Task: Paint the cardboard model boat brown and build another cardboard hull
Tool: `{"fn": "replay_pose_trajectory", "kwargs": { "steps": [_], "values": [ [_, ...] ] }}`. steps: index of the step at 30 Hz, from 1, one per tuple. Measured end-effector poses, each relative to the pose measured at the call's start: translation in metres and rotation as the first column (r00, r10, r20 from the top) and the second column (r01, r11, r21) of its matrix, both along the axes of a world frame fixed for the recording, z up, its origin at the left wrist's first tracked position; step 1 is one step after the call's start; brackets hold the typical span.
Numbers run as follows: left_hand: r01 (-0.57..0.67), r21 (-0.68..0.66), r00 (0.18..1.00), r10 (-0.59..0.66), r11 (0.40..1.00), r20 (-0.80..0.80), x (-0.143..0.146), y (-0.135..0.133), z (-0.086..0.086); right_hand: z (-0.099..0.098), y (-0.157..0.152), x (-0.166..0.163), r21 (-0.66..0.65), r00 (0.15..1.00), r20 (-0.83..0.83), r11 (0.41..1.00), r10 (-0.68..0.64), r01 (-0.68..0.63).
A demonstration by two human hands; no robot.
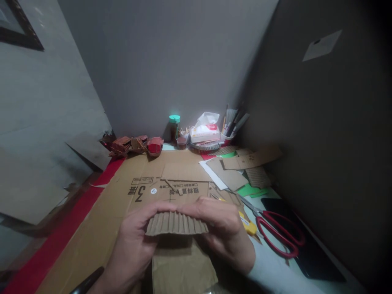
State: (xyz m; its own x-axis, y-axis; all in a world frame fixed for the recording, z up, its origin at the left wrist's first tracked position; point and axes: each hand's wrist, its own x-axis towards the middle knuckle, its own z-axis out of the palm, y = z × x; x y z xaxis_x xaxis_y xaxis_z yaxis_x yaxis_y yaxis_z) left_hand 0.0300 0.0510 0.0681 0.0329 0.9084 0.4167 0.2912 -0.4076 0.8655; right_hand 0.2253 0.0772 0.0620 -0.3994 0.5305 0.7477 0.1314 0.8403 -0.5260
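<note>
Nearest, low over the table: both hands clamped on one corrugated strip [177, 223], ribs upright and facing the camera. Left hand [134, 241] closed on the strip's left end, fingers curled over the top edge; right hand [225, 228] closed on the right end likewise. Best handled, by the look of it, with even pressure from both ends — thumbs behind, fingertips along the top — so that the ribs bend without creasing or crushing flat.

Below the strip, one loose brown cardboard sheet [182, 267]. Underneath, one large flattened box [122, 192] covering the table. To the right, one pair of red-handled scissors [277, 232] and one yellow cutter [248, 224], partly hidden. Further off, several cardboard offcuts [245, 163] — roughly five. Against the wall: three reddish cardboard models [136, 145], one green-capped jar [174, 126], one tissue pack [205, 130], one cup of pens [229, 130].
</note>
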Motion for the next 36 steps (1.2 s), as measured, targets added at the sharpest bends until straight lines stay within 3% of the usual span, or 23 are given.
{"fn": "replay_pose_trajectory", "kwargs": {
  "steps": [5, 8, 10, 13, 15, 19, 26, 32, 36],
  "values": [
    [0.055, -0.094, 0.998, -0.055, 0.994, 0.006, -0.003, 0.006, 0.007, -0.004, 0.004, 0.005, 0.068, 1.0, 0.012, 0.997, -0.02, 0.019],
    [0.03, -0.082, 0.999, -0.031, 0.996, -0.015, -0.008, 0.008, 0.002, 0.001, 0.012, 0.014, 0.055, 0.996, 0.072, 0.997, 0.048, -0.052],
    [-0.006, -0.031, 1.0, 0.005, 1.0, -0.024, -0.01, 0.007, -0.003, 0.007, 0.017, 0.022, -0.09, 0.981, 0.096, 0.983, 0.168, -0.16],
    [-0.035, 0.074, 0.998, 0.039, 0.997, -0.051, -0.01, 0.003, -0.009, 0.015, 0.024, 0.03, -0.403, 0.946, 0.076, 0.878, 0.315, -0.259],
    [-0.034, 0.135, 0.995, 0.046, 0.99, -0.086, -0.009, 0.0, -0.012, 0.014, 0.025, 0.03, -0.462, 0.94, 0.105, 0.853, 0.324, -0.243],
    [0.004, 0.171, 0.986, 0.025, 0.985, -0.164, -0.012, -0.002, -0.019, 0.0, 0.023, 0.02, -0.267, 0.952, 0.184, 0.945, 0.244, -0.191],
    [-0.034, -0.024, 0.95, 0.025, 0.999, -0.31, -0.027, -0.015, -0.017, -0.02, 0.014, 0.018, -0.095, 0.931, 0.314, 0.982, 0.184, -0.162],
    [0.08, -0.245, 0.985, -0.114, 0.966, -0.128, -0.037, -0.035, -0.03, -0.026, 0.009, 0.015, -0.036, 0.894, 0.399, 0.978, 0.204, -0.208],
    [0.052, -0.118, 0.955, -0.084, 0.992, -0.284, -0.035, -0.039, -0.037, -0.026, 0.009, 0.014, -0.009, 0.899, 0.387, 0.976, 0.204, -0.218]
  ]
}}
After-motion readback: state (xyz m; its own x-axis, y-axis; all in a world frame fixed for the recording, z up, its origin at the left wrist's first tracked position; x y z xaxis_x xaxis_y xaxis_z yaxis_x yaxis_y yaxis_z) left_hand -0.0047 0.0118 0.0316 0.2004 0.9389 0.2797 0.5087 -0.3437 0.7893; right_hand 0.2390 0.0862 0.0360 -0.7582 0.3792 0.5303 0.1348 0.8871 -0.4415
